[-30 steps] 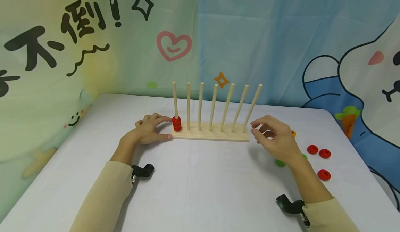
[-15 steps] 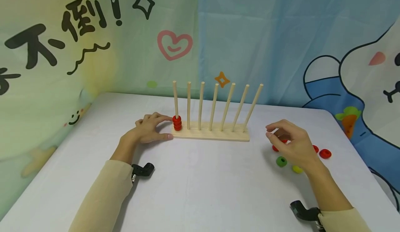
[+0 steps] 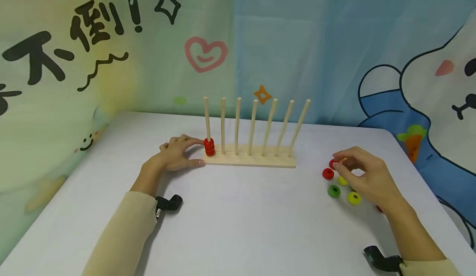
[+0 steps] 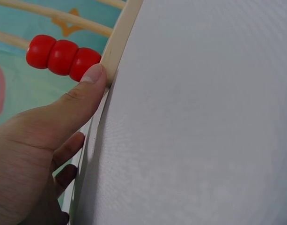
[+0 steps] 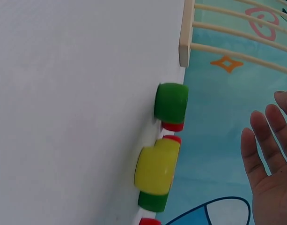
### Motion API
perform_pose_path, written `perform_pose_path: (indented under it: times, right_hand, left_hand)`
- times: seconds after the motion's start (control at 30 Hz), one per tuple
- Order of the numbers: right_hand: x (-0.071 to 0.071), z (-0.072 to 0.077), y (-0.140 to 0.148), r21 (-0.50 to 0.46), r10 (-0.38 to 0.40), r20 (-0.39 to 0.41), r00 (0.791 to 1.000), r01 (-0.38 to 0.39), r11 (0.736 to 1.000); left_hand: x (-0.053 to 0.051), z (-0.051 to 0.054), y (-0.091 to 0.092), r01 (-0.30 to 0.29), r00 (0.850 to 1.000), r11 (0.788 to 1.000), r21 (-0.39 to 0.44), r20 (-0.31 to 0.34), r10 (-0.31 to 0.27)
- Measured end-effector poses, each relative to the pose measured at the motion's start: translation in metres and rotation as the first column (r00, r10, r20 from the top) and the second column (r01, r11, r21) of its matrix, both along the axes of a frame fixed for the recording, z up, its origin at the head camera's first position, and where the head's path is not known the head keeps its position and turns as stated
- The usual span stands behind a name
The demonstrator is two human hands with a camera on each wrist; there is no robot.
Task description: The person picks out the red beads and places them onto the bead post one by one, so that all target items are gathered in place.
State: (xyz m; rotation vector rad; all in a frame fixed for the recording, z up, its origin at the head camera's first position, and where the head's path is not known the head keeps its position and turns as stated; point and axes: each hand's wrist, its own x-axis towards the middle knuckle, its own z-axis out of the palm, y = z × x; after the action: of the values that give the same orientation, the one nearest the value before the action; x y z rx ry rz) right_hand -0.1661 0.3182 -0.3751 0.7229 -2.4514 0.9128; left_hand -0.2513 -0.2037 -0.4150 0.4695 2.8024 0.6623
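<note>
A wooden peg rack with upright pegs stands on the white table. Three red beads are stacked on its leftmost peg; the other pegs are bare. My left hand grips the rack's left end between thumb and forefinger, the thumb on the base next to the beads. To the right, my right hand hovers over loose beads with nothing in its fingers. Beneath and beside it lie a red bead, a green bead and a yellow bead. The hand partly hides more beads.
A printed cloth backdrop hangs behind the table. Each wrist carries a black camera, the left camera close above the tabletop. In the right wrist view a green bead and a yellow bead show near the table's surface.
My right hand has moved right, away from the rack's right end, and is now over the loose beads. The left hand and the rack have stayed in place.
</note>
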Motion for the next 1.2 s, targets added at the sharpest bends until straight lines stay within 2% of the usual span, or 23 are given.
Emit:
perform_pose_path:
  times: [0.17, 0.4, 0.83, 1.03, 1.2]
  right_hand:
    - [0.009, -0.001, 0.011, 0.048, -0.063, 0.013, 0.998, 0.062, 0.997]
    - [0.022, -0.004, 0.027, 0.04, -0.155, 0.039, 0.987, 0.153, 0.987]
    - [0.039, -0.017, 0.057, 0.083, -0.165, 0.064, 0.984, 0.159, 0.984]
    - [0.047, -0.017, 0.065, 0.111, -0.221, 0.148, 0.964, 0.206, 0.972]
    - [0.051, -0.016, 0.074, 0.189, -0.275, 0.186, 0.943, 0.241, 0.952]
  left_hand:
    - [0.001, 0.002, 0.002, 0.001, 1.0, 1.0, -0.003, 0.007, 0.0]
    - [0.001, 0.002, 0.003, 0.006, 1.0, 1.0, 0.004, -0.006, -0.006]
    - [-0.001, 0.0, 0.002, 0.008, 1.0, 1.0, 0.01, -0.004, -0.008]
    - [-0.001, 0.0, 0.002, 0.001, 1.0, 1.0, -0.002, -0.001, -0.001]
    - [0.0, 0.002, 0.002, -0.002, 1.0, 1.0, 0.008, 0.002, 0.002]
